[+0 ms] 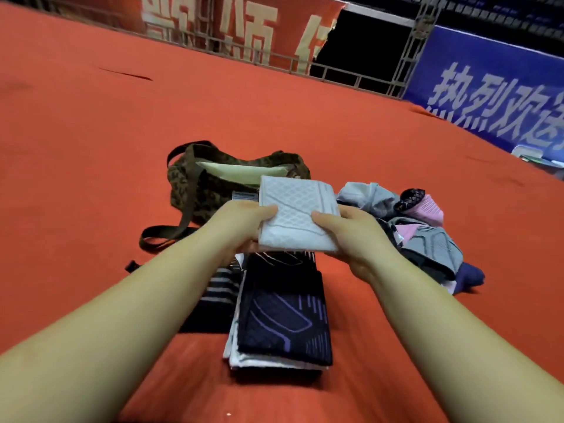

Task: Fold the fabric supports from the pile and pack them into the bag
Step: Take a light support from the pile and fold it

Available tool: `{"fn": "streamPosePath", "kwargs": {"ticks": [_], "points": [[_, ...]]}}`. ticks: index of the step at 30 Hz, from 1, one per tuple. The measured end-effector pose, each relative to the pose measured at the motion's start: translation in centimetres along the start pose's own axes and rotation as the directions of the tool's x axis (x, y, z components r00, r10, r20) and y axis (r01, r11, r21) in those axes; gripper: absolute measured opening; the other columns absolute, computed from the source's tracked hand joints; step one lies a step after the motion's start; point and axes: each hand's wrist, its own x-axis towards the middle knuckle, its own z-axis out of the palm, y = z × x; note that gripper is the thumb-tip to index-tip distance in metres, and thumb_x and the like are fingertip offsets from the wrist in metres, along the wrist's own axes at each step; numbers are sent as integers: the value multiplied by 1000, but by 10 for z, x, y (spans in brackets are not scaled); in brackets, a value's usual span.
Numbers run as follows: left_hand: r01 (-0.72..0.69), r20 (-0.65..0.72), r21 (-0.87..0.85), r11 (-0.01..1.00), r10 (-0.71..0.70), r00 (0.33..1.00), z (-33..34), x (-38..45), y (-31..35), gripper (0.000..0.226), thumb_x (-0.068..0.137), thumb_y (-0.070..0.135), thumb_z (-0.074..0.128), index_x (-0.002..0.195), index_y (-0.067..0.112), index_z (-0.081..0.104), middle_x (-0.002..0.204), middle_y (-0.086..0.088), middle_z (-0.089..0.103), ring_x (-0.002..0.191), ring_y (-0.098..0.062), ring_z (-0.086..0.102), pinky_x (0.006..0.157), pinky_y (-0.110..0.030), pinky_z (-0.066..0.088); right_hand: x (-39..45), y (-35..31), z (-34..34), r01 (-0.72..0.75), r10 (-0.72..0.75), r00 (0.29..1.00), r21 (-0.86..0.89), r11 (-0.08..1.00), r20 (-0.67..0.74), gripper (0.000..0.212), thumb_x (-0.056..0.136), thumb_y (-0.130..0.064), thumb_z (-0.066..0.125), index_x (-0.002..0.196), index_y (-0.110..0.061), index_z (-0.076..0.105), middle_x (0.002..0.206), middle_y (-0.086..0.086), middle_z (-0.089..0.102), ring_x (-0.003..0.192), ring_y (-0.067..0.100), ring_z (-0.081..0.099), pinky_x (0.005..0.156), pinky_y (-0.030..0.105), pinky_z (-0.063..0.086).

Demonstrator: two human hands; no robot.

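In front of the camouflage bag (195,190), left hand (244,222) and right hand (351,232) each pinch a side of a folded white support (297,213), held above the dark folded stack (283,312); unfolded pile (424,236) right of the bag.

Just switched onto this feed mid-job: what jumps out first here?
Dead centre, the left hand and right hand pinch a folded white support between thumb and fingers above the red carpet. Just behind it sits the open camouflage bag. A loose pile of grey and pink supports lies to the right, and a folded dark stack lies below the hands.
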Motion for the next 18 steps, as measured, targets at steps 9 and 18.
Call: {"fn": "streamPosePath", "kwargs": {"ticks": [9,18], "points": [[32,-39,425,905,-17,999,-18,47,-19,26,89,20,64,68,9,53,58,-4,54,43,-10,52,44,-22,48,31,23,10,-43,9,995,-350,936,-98,15,80,-20,72,68,-14,66,87,8,69,96,22,62,82,36,50],[29,-15,538,842,-25,1000,-19,60,-32,27,82,18,73,67,9,52,67,-10,60,41,-14,52,41,-19,43,50,58,-4,-89,56,995,-472,877,-83,20,78,-33,74,82,-16,63,77,-1,60,78,18,58,75,32,47]]}}
